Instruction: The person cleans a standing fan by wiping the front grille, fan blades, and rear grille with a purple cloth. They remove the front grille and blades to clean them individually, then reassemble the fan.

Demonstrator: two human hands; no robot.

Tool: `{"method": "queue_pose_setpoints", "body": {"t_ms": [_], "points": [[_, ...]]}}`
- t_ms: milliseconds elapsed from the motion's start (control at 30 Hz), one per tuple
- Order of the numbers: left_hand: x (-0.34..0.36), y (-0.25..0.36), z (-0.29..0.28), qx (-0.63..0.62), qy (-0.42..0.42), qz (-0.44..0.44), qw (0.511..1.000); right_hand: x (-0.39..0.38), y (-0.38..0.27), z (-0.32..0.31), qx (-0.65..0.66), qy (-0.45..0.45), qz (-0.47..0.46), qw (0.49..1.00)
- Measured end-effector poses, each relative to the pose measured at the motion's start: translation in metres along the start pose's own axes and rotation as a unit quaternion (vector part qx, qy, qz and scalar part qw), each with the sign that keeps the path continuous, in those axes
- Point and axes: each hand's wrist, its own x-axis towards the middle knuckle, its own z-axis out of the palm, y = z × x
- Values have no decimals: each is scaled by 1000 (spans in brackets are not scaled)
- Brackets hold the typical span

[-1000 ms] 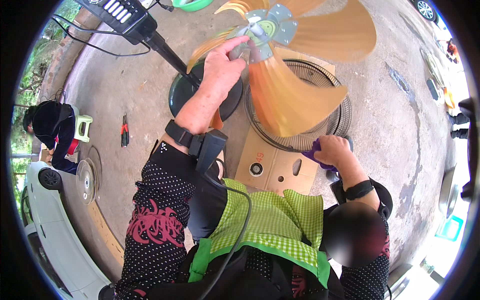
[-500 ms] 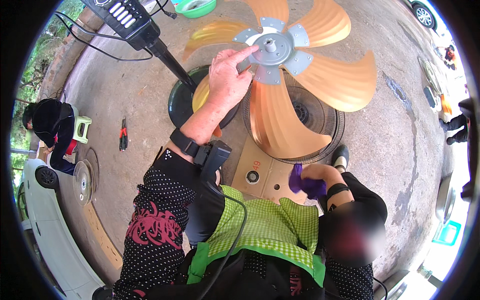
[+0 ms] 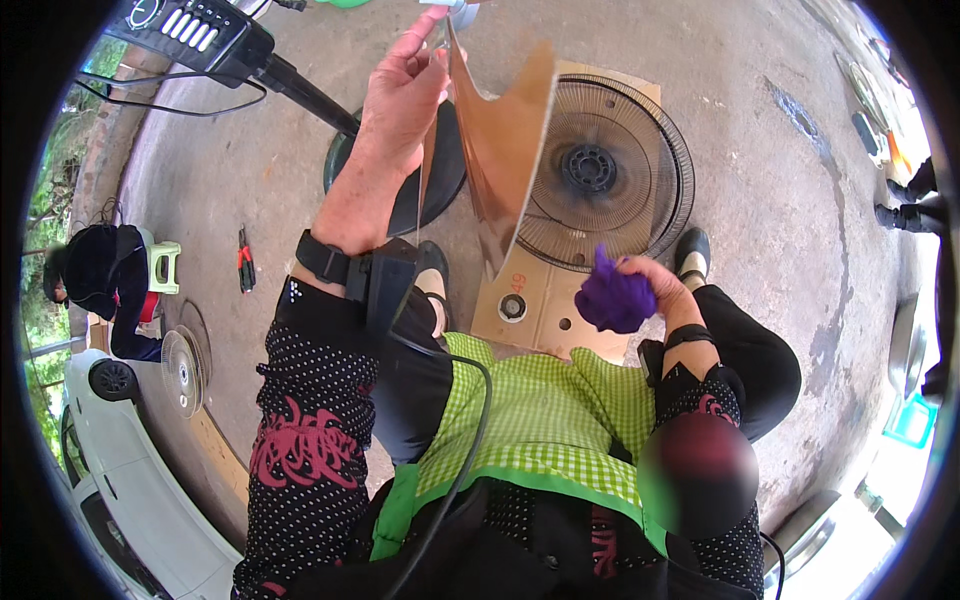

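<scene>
A: While the fan (image 3: 505, 120) had faced us almost flat half a second earlier, how did we find it now?

B: We found it tipped nearly edge-on and raised, its hub (image 3: 460, 12) partly cut off by the upper edge of our view. That uncovered more of the guard (image 3: 590, 168), lying on cardboard (image 3: 490, 310) just beyond. We judged turning the fan to be the work in hand.

A: And the hands?

B: The left hand (image 3: 405, 100) gripped the fan at the hub, fingers bent; how they closed behind it we could not tell. The right hand (image 3: 660, 280) was closed on a cloth (image 3: 615, 292), apart from the fan.

A: Materials?

B: We noted a glossy, orange-brown blade (image 3: 495, 190), curved and thin, with a pale edge. The guard was round, of fine black wire with a solid dark centre. The cloth was purple, soft and bunched; the cardboard was flat and brown, with round openings.
</scene>
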Motion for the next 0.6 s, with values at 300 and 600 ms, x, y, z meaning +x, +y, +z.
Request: {"method": "queue_pose_setpoints", "body": {"t_ms": [300,600], "points": [[8,-30,-18,-65,-132,-75,986,-31,-42,60,177,-241,-306,904],[-2,-55,12,-3,-96,-60,994,-170,-108,206,-45,-155,-551,819]]}}
